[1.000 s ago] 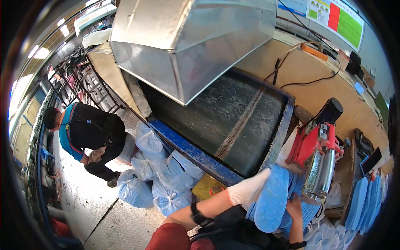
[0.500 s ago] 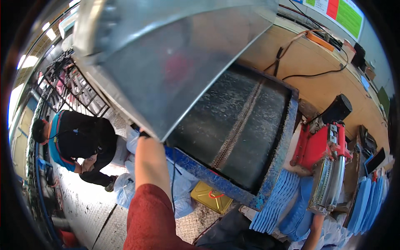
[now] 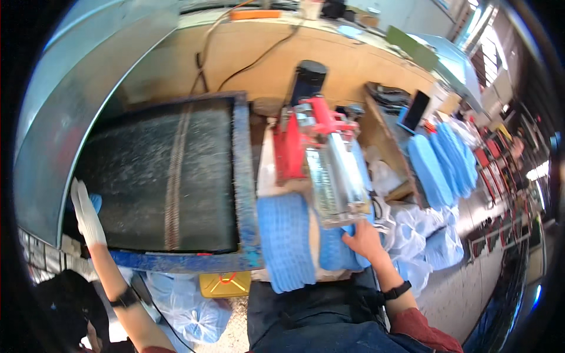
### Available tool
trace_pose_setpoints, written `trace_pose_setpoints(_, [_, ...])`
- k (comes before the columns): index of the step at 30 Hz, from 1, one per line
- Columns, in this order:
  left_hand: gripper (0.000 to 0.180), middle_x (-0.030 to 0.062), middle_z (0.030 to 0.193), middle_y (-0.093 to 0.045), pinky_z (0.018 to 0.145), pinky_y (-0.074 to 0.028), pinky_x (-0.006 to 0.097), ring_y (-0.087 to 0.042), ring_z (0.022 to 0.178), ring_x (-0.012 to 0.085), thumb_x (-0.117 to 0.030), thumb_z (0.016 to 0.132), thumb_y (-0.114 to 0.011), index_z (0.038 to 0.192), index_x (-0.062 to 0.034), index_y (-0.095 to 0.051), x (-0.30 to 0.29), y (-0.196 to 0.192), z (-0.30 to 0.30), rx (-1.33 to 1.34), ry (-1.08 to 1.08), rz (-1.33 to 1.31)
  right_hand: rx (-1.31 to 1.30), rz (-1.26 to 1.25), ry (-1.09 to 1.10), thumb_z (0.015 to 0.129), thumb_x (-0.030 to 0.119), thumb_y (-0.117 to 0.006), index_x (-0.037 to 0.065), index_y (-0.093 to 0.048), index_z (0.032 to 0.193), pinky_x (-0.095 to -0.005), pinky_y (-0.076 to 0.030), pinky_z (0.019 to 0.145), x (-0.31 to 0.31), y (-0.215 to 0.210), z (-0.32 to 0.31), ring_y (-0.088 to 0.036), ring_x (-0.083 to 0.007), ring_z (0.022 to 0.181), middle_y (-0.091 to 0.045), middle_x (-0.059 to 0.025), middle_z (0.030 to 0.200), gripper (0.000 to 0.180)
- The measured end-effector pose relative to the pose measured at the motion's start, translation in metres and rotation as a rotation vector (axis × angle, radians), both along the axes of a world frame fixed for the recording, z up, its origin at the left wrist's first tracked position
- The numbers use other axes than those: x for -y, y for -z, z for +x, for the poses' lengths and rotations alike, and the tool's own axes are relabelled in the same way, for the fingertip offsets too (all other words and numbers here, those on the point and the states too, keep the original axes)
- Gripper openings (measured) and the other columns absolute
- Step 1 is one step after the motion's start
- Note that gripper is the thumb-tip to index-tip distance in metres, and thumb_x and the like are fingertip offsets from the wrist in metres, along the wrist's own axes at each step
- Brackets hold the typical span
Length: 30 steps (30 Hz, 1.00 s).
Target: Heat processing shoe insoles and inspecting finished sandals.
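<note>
My gloved left hand [image 3: 86, 213], fingers flat open, at frame left; right hand [image 3: 366, 241] grips blue cloth stack [image 3: 336, 250], fingertips hidden

Ribbed blue cloth [image 3: 285, 238], shiny metal hood [image 3: 70, 100], rough dark belt [image 3: 159, 176].

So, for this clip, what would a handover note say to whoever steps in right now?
Left hand, in a white glove, reaches under the metal hood at the dark conveyor belt; something blue sits by its fingers, grip unclear.
Right hand, bare, rests on the blue cloth pieces below the red machine.
Done: a blue cloth stack hangs over the bench edge; more stacks lie to the right.
Left: the pieces under the right hand.
</note>
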<state>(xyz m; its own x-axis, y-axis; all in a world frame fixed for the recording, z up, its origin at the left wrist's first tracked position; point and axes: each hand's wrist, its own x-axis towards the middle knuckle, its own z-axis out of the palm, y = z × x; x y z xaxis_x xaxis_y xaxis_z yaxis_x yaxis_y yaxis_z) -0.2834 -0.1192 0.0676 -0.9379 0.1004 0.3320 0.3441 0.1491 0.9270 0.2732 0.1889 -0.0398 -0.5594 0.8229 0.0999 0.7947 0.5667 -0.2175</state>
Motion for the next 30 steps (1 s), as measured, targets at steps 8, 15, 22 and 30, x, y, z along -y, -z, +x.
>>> trace_pose_setpoints(8, [0.05,0.0223,0.142,-0.04,0.109,-0.032,0.041,-0.04,0.133,0.0311,-0.03,0.103,-0.032,0.144,-0.0006,-0.032,-0.028,0.002,0.24,0.14,0.373,0.212,-0.984,-0.707,0.06,0.089,0.015,-0.045,-0.001,-0.049,0.124,-0.038,-0.051,0.073,-0.049,-0.03,0.06,-0.066,-0.0274,0.088,-0.065,-0.0127,0.105,0.039])
trace_pose_setpoints(15, [0.057,0.02,0.135,-0.047,0.105,-0.036,0.04,-0.045,0.127,0.0285,-0.037,0.101,-0.039,0.143,-0.0001,-0.032,-0.101,-0.024,0.319,0.215,0.677,0.203,-0.6,0.185,-0.208,0.083,-0.002,-0.051,0.014,-0.056,0.127,-0.0395,-0.049,0.084,-0.077,-0.092,0.014,-0.058,-0.033,0.104,-0.061,-0.0167,0.115,0.047])
trace_pose_setpoints(22, [0.059,0.0189,0.147,-0.034,0.111,-0.027,0.041,-0.033,0.137,0.0283,-0.038,0.101,-0.035,0.146,-0.0014,-0.026,-0.18,-0.036,0.339,0.244,1.041,0.364,-0.502,0.404,-0.296,0.081,-0.002,-0.056,0.019,-0.061,0.121,-0.0411,-0.049,0.086,-0.072,-0.105,-0.008,-0.058,-0.0333,0.102,-0.061,-0.015,0.117,0.046])
trace_pose_setpoints(30, [0.055,0.0132,0.15,-0.028,0.113,-0.021,0.035,-0.029,0.137,0.023,-0.03,0.101,-0.035,0.148,-0.0042,-0.023,-0.256,-0.031,0.339,0.384,1.166,0.547,-0.948,-0.121,-0.121,0.088,0.004,-0.058,0.004,-0.059,0.113,-0.0353,-0.049,0.078,-0.043,-0.057,0.006,-0.062,-0.0318,0.089,-0.065,-0.0153,0.104,0.026])
